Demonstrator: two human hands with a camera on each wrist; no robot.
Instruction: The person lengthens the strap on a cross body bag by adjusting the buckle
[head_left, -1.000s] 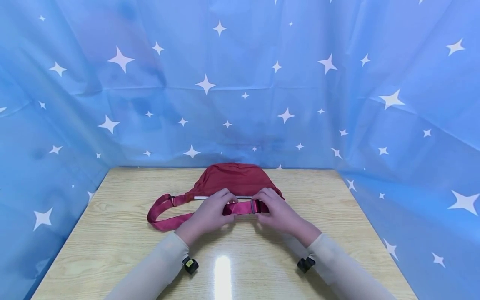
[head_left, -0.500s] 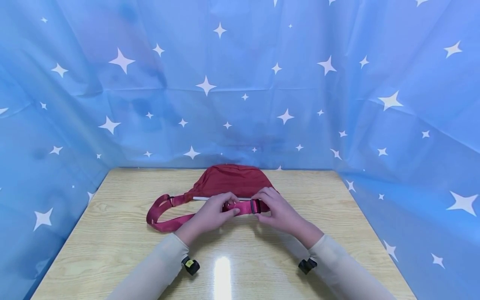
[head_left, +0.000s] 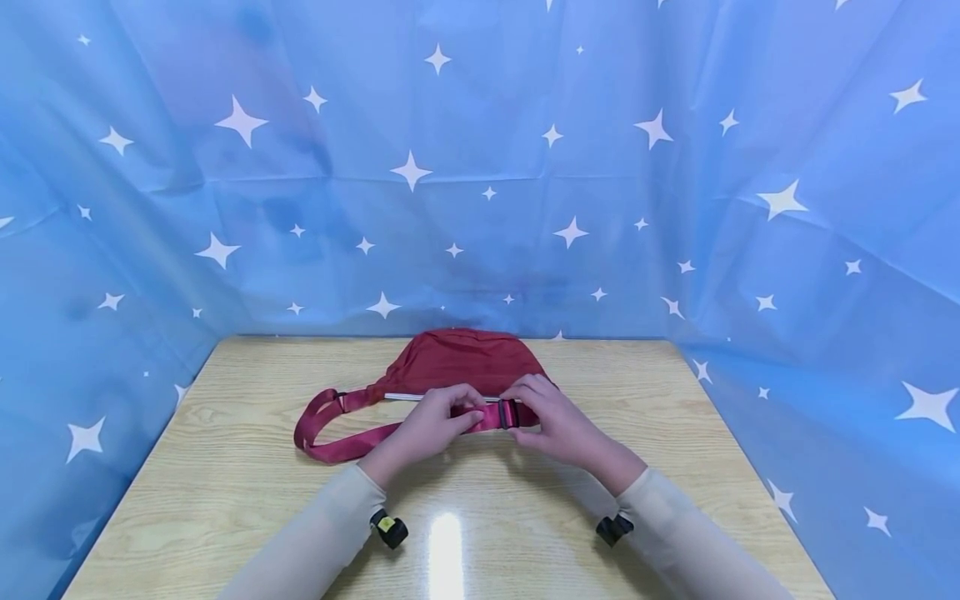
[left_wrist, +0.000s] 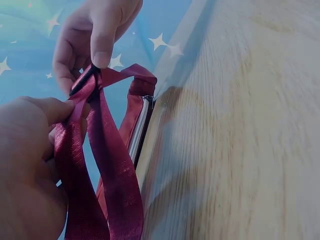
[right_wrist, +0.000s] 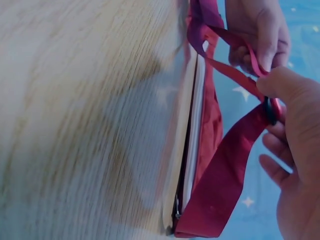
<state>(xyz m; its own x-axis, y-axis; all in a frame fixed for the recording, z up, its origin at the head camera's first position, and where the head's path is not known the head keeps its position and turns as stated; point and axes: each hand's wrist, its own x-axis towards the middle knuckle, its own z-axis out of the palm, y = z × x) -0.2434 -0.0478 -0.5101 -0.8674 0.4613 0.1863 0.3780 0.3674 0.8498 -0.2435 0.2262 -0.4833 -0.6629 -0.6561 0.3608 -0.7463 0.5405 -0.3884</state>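
A dark red waist bag [head_left: 465, 362] lies at the back of the table, its silvery zipper [right_wrist: 195, 130] along the near side. Its red webbing strap [head_left: 348, 447] loops out to the left and runs back in front of the bag. My left hand [head_left: 431, 423] pinches the strap between thumb and fingers, just left of the dark strap slider [head_left: 508, 414]. At the slider, my right hand [head_left: 558, 425] grips with its thumb below and fingers above. In the right wrist view the strap [right_wrist: 225, 167] hangs from the slider down to the bag's end.
The pale wood table [head_left: 225, 508] extends in front and to both sides. A blue curtain with white stars [head_left: 480, 167] stands behind the table and along its left and right edges. A black wrist-worn device [head_left: 390, 529] sits at each cuff.
My left hand's thumb has come up and closed on the strap, and the hand has shifted slightly right towards the slider. The right hand and the bag stay nearly where they were.
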